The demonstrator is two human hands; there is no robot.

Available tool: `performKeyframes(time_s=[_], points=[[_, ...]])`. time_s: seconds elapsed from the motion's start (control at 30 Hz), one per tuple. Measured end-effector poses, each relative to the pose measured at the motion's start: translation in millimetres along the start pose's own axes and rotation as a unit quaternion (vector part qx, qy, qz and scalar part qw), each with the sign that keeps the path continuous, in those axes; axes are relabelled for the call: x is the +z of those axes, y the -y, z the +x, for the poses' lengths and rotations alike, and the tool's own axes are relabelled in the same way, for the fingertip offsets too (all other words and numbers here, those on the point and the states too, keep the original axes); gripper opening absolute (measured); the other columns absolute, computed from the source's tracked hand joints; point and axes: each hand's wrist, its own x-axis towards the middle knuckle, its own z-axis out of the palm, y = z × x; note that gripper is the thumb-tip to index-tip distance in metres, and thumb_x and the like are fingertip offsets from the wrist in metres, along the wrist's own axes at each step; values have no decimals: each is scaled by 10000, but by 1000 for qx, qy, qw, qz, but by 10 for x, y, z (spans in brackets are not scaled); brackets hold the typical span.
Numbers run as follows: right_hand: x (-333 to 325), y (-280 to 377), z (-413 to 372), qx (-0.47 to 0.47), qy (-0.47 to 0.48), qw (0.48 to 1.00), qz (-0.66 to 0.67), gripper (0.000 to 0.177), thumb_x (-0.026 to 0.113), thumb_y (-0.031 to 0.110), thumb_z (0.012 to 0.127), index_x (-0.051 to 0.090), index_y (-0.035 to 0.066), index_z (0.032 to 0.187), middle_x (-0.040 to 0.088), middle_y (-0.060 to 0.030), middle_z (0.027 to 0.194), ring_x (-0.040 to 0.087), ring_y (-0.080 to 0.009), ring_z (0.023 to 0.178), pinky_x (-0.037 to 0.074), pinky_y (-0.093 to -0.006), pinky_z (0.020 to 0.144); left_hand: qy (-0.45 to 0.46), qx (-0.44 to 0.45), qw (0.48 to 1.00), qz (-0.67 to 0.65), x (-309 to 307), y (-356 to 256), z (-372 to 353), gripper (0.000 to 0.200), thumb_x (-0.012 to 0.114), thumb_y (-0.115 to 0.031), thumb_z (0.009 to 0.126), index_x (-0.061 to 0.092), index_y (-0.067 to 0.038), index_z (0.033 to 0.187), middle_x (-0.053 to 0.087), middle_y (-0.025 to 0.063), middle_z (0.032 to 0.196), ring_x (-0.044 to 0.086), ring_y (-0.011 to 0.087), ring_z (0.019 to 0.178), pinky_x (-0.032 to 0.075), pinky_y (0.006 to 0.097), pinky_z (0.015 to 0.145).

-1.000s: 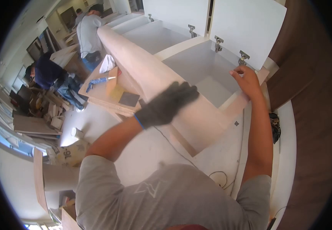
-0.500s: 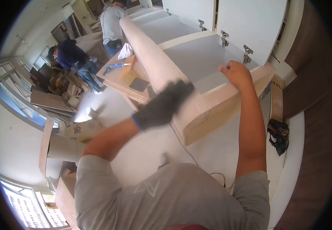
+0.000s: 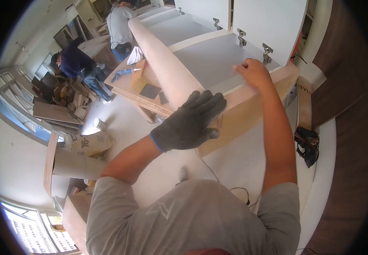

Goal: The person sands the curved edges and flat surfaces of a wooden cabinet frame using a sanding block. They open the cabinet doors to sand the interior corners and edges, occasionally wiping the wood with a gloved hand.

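Note:
My left hand (image 3: 192, 121), in a dark grey work glove with a blue cuff edge, lies flat with its fingers stretched out over the rounded corner of a pale wood cabinet edge (image 3: 162, 63). Whether its palm presses on the wood is hidden. My bare right hand (image 3: 254, 74) is over the near end panel (image 3: 283, 80) of the same cabinet, its fingers curled and thumb drawn in. Anything inside those fingers is too small or hidden to make out. Metal hinges (image 3: 267, 53) sit on the raised white door (image 3: 269, 29) just beyond it.
A blue caulking gun (image 3: 124, 74) lies on a wooden stand (image 3: 139, 100) to the left. Two people work further back, one in grey (image 3: 120, 27), one in dark blue (image 3: 75, 59). Stacked boards (image 3: 56, 112) stand left; a cord (image 3: 209, 168) crosses the floor.
My left hand, blurred before, has come down and right across the wood corner, with its fingers now plainly visible. My right hand stays curled over the panel; the view has shifted slightly.

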Motion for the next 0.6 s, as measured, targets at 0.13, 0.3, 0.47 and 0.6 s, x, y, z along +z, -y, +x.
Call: performKeyframes(time_s=[0.13, 0.3, 0.47, 0.6], points=[[-309, -386, 141, -56, -61, 996, 39, 615, 744, 595, 951, 777, -16, 1010, 749, -181, 909, 716, -332, 873, 553, -434, 832, -52, 26, 998, -10, -94, -92, -262, 777, 787, -331, 880, 460, 49, 1474, 520, 221, 1416, 477, 396, 1315, 361, 525, 1171], [-287, -387, 148, 30, 23, 995, -94, 708, 684, 672, 961, 748, -32, 924, 720, -219, 880, 703, -356, 855, 548, -440, 817, -11, 34, 999, -17, -84, -64, 214, 869, 571, -630, 1003, 464, 82, 1490, 520, 270, 1468, 494, 462, 1299, 405, 539, 1145], [-161, -639, 260, -38, -29, 994, -101, 714, 676, 676, 952, 734, -31, 877, 704, -233, 847, 705, -379, 866, 545, -458, 820, -59, 58, 996, 29, -56, -85, -115, 824, 521, -628, 1053, 481, 70, 1488, 508, 295, 1473, 486, 492, 1310, 398, 575, 1151], [-230, -501, 265, 16, 54, 989, -138, 682, 638, 661, 969, 755, -7, 1037, 738, -245, 1137, 697, -411, 1107, 527, -501, 977, -3, 11, 1000, 10, -5, -124, 355, 831, 534, -609, 1063, 433, 57, 1550, 468, 294, 1557, 469, 487, 1368, 363, 591, 1188]])
